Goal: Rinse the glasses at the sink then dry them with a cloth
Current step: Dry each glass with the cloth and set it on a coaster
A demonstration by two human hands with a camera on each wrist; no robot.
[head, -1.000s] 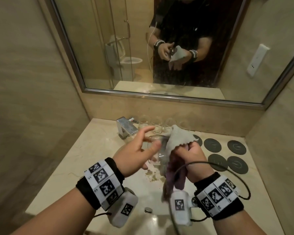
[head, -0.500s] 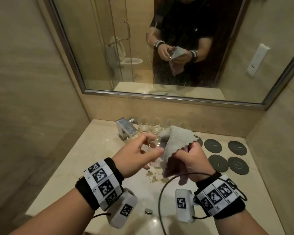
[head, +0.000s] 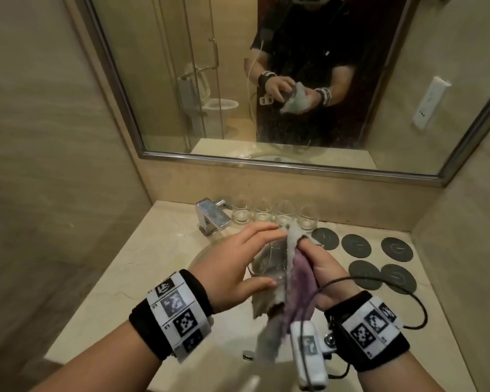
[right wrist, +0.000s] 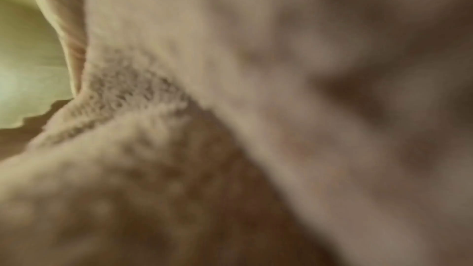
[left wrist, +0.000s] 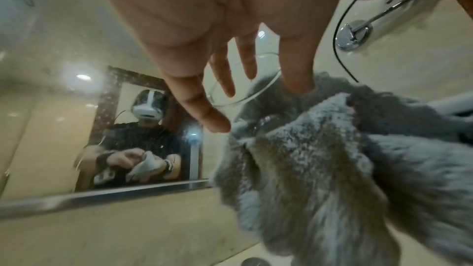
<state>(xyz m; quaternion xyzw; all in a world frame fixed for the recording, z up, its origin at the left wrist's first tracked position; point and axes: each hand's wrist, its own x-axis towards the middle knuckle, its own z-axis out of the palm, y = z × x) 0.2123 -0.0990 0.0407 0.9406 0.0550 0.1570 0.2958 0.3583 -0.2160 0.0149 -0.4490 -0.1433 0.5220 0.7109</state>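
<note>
My left hand (head: 268, 257) holds a clear glass (head: 263, 271) over the sink, thumb below and fingers stretched over the top. Its rim (left wrist: 245, 96) shows between the fingers in the left wrist view. My right hand (head: 309, 256) grips a grey and purple cloth (head: 297, 281) and presses it against the glass's right side. The cloth's loose end hangs down toward the basin. In the left wrist view the cloth (left wrist: 320, 159) is bunched against the glass. Blurred cloth (right wrist: 230, 128) fills the right wrist view and hides my right fingers.
Several clear glasses (head: 285, 212) stand in a row against the back wall, right of the chrome faucet (head: 212, 216). Black round coasters (head: 355, 246) lie on the counter (head: 153, 250) at right. The mirror (head: 181, 80) hangs above, and the sink drain (head: 249, 355) sits below my hands.
The cloth slid from over the top of the glass down its right side and now hangs lower. My right hand followed it, and my left hand kept hold of the glass.
</note>
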